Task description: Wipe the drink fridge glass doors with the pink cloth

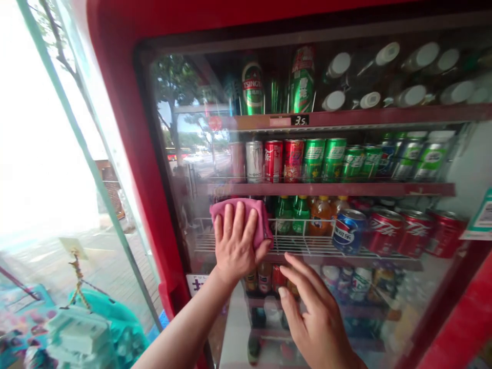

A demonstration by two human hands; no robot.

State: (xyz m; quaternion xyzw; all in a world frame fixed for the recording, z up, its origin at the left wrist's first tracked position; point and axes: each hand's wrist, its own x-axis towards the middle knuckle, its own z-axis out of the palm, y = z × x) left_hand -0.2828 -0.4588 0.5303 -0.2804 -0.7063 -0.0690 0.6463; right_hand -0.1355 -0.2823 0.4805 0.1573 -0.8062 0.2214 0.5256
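My left hand (236, 251) presses a folded pink cloth (221, 209) against the glass door (246, 307) of a drinks fridge. The fingers are spread over the cloth, and the thumb lies along its lower right edge. Lower and to the right, my right hand (321, 325) is held in front of the same glass. Its fingers are apart and slightly bent, and it holds nothing. Whether its fingertips touch the glass I cannot tell.
Behind the glass, shelves carry green cans (314, 159), red cans (385, 231) and a blue can (349, 231). The red door frame (126, 169) runs down the left. A turquoise bag (126, 320) and a white container (80, 333) are at lower left.
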